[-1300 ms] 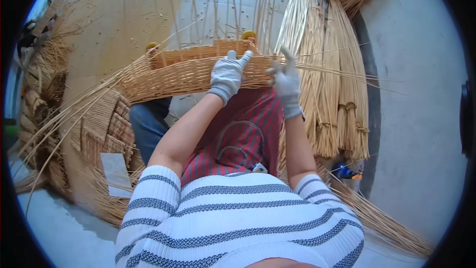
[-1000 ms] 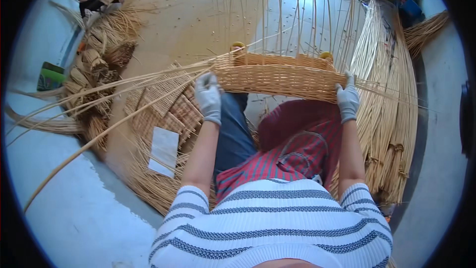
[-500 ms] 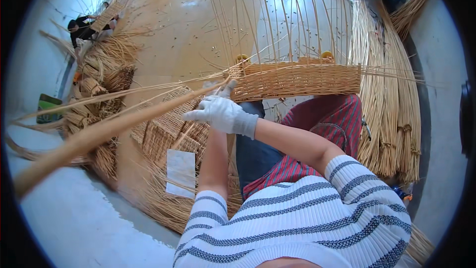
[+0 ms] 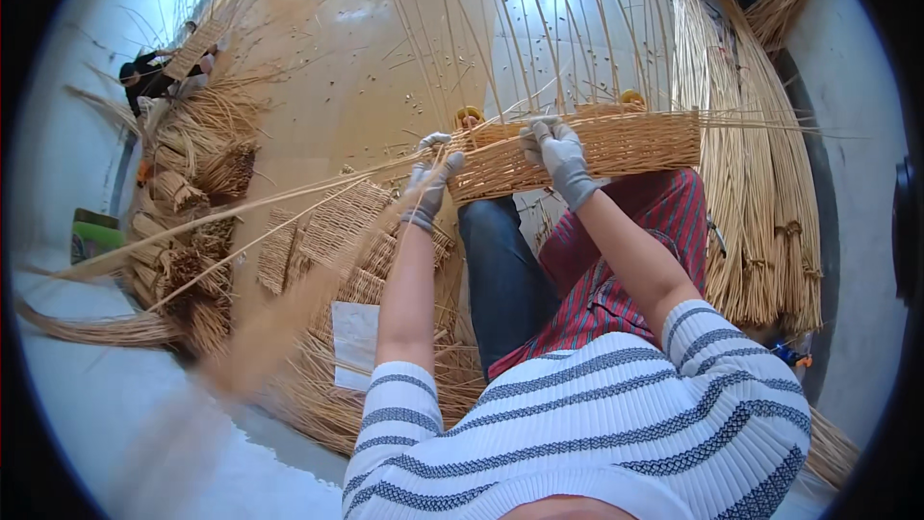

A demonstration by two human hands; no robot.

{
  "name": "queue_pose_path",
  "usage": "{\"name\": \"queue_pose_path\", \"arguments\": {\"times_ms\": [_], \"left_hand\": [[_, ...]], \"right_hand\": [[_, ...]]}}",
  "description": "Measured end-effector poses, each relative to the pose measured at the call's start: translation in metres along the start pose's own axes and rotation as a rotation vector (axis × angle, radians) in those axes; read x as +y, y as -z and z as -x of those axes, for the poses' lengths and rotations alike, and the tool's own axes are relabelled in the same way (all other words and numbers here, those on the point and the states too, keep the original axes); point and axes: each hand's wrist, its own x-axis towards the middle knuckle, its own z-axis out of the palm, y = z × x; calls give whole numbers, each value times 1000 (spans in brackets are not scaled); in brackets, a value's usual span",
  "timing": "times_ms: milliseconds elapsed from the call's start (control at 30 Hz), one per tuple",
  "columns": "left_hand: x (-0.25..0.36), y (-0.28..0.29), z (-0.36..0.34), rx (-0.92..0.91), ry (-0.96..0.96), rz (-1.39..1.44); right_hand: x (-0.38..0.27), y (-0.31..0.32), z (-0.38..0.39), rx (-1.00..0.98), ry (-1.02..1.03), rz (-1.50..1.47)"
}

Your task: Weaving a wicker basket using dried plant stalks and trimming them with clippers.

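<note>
Moved, head view: since the earlier frame I see the right hand [image 4: 553,146] has left the left wrist for the wicker basket's [image 4: 626,144] front wall; a blurred cane [image 4: 269,332] has swung lower.
Basket: ahead of both hands, just beyond the knees; its long axis runs left to right, the right end higher in my view.
Right hand: nearer the basket's middle, left of centre, thumb and fingers pinched together at the upper rim; I can't tell whether on rim or strand.
Left hand [image 4: 435,178]: at the basket's left end, fingers curled by the loose canes [image 4: 279,197]; its grip I can't make out.
Stakes [image 4: 525,48]: rising beyond the basket.
Straw bundles [image 4: 756,212]: right of the basket.
</note>
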Motion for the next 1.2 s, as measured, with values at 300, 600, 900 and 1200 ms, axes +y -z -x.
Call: {"name": "queue_pose_path", "arguments": {"times_ms": [300, 600, 900, 1200], "left_hand": [[-8, -39, -9, 377, -185, -76], [-1, -82, 13, 860, -243, -315], [16, -158, 38, 188, -260, -1318], [27, -163, 18, 178, -206, -1501]], "right_hand": [[-89, -129, -79, -26, 705, 940], [-7, 89, 7, -58, -79, -222], [-57, 29, -19, 14, 303, 236], [-58, 94, -30, -3, 394, -179]]}}
